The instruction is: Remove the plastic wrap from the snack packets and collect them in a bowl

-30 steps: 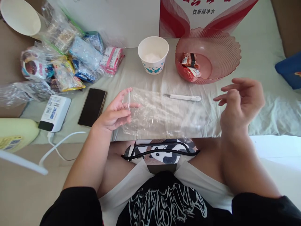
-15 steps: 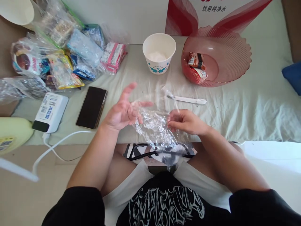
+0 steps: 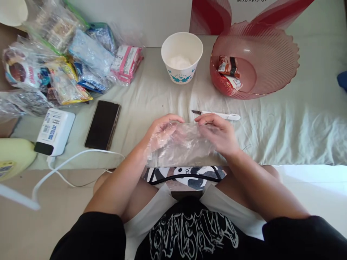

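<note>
A crinkled sheet of clear plastic film (image 3: 180,144) stretches between my two hands above the near edge of the cloth; I cannot tell whether it is a bag or a glove. My left hand (image 3: 162,133) holds its left side with curled fingers, part of the film lying over them. At the right side, my right hand (image 3: 218,133) grips the film, slightly blurred, its fingertips partly behind the plastic. Just beyond the right fingers lies a white-handled scalpel (image 3: 230,116). Farther back stands a white paper cup (image 3: 181,74) with white contents.
A pink ribbed bowl (image 3: 273,61) holds small snack packets (image 3: 229,68). At the left are a phone (image 3: 103,124), a white power bank (image 3: 55,128) with a cable, a yellow bottle (image 3: 16,155) and a pile of wrapped snacks (image 3: 89,54). A box (image 3: 168,21) stands behind.
My left hand has gone from spread fingers to curled ones holding the film, and moved right. My right hand has moved slightly up and right. The film is now lifted and stretched between them.
</note>
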`<state>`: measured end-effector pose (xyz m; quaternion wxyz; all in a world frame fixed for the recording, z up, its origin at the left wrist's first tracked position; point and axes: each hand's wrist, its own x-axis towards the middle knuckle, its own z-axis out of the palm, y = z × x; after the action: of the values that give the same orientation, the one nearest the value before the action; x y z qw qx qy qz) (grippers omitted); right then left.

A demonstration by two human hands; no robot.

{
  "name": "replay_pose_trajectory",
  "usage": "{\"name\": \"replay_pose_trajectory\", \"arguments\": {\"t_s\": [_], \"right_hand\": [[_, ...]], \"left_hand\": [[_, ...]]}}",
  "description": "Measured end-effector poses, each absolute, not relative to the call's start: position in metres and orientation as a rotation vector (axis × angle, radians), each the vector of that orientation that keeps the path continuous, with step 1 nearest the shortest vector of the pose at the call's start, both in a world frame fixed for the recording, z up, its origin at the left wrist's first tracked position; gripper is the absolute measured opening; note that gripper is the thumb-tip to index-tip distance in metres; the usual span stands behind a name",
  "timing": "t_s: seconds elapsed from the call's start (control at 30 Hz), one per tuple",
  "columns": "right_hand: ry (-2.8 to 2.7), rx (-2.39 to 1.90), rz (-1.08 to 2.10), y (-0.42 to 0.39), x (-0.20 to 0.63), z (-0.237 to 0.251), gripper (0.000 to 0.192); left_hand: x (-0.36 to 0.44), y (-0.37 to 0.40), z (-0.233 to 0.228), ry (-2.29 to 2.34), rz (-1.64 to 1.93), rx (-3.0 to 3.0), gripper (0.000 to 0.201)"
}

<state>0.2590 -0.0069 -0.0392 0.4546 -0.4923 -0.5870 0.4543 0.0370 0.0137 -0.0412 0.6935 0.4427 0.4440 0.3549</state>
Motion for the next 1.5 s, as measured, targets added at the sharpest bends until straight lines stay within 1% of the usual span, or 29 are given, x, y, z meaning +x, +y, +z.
{"name": "replay_pose_trajectory", "arguments": {"t_s": [0.13, 0.2, 0.27, 0.3, 0.33, 0.43, 0.5, 0.53, 0.63, 0.73, 0.77, 0.87, 0.97, 1.03, 1.1, 1.17, 1.23, 1.27, 1.3, 1.4, 1.43, 1.5], "right_hand": [[-1.378, -1.16, 1.117, -0.009, 0.266, -0.041, 0.028], [-1.303, -1.203, 1.143, -0.008, 0.268, -0.044, 0.025], [-1.192, -1.24, 1.193, -0.006, 0.269, -0.048, 0.019], [-1.135, -1.241, 1.231, -0.005, 0.269, -0.05, 0.022], [-1.094, -1.228, 1.274, -0.004, 0.269, -0.052, 0.03], [-1.148, -1.178, 1.408, -0.002, 0.269, -0.057, 0.063], [-1.245, -1.208, 1.468, -0.003, 0.268, -0.058, 0.079], [-1.271, -1.232, 1.481, -0.003, 0.267, -0.058, 0.082], [-1.249, -1.261, 1.451, -0.004, 0.264, -0.056, 0.072], [-1.229, -1.23, 1.386, -0.003, 0.263, -0.056, 0.071], [-1.235, -1.221, 1.364, -0.003, 0.262, -0.057, 0.072], [-1.236, -1.224, 1.29, -0.003, 0.262, -0.06, 0.07], [-1.24, -1.271, 1.216, -0.004, 0.261, -0.058, 0.065], [-1.267, -1.294, 1.196, -0.005, 0.26, -0.056, 0.064], [-1.281, -1.296, 1.2, -0.005, 0.259, -0.053, 0.062], [-1.277, -1.274, 1.228, -0.005, 0.259, -0.052, 0.066], [-1.288, -1.254, 1.299, -0.004, 0.259, -0.05, 0.069], [-1.305, -1.257, 1.345, -0.004, 0.259, -0.049, 0.066], [-1.334, -1.276, 1.385, -0.003, 0.259, -0.047, 0.058], [-1.46, -1.376, 1.401, -0.001, 0.26, -0.042, 0.025], [-1.505, -1.397, 1.373, 0.0, 0.261, -0.04, 0.02], [-1.583, -1.404, 1.31, 0.001, 0.262, -0.038, 0.019]], "left_hand": [[0.033, 0.018, -0.037, 0.856, 0.841, 0.853, 0.036], [0.031, 0.021, -0.038, 0.851, 0.835, 0.871, 0.039], [0.028, 0.023, -0.038, 0.893, 0.832, 0.91, 0.037], [0.026, 0.023, -0.039, 0.913, 0.84, 0.939, 0.033], [0.024, 0.024, -0.039, 0.921, 0.848, 0.98, 0.029], [0.015, 0.026, -0.04, 0.885, 0.884, 1.168, 0.015], [0.011, 0.027, -0.04, 0.811, 0.901, 1.232, 0.02], [0.01, 0.026, -0.04, 0.772, 0.917, 1.209, 0.026], [0.011, 0.024, -0.041, 0.755, 0.976, 0.991, 0.043], [0.017, 0.021, -0.043, 0.801, 0.895, 0.817, 0.07], [0.018, 0.02, -0.044, 0.792, 0.826, 0.804, 0.073], [0.02, 0.018, -0.046, 0.701, 0.656, 0.821, 0.069], [0.02, 0.017, -0.045, 0.634, 0.644, 0.809, 0.078], [0.022, 0.018, -0.044, 0.704, 0.666, 0.801, 0.074], [0.025, 0.018, -0.044, 0.84, 0.693, 0.809, 0.06], [0.028, 0.017, -0.045, 0.959, 0.734, 0.823, 0.044], [0.03, 0.015, -0.048, 1.033, 0.797, 0.835, 0.034], [0.03, 0.013, -0.05, 1.062, 0.836, 0.847, 0.032], [0.03, 0.011, -0.051, 1.085, 0.879, 0.866, 0.031], [0.029, 0.006, -0.054, 1.11, 0.94, 0.967, 0.032], [0.029, 0.005, -0.054, 1.103, 0.927, 1.015, 0.033], [0.03, 0.003, -0.054, 1.095, 0.892, 1.103, 0.034]]}}
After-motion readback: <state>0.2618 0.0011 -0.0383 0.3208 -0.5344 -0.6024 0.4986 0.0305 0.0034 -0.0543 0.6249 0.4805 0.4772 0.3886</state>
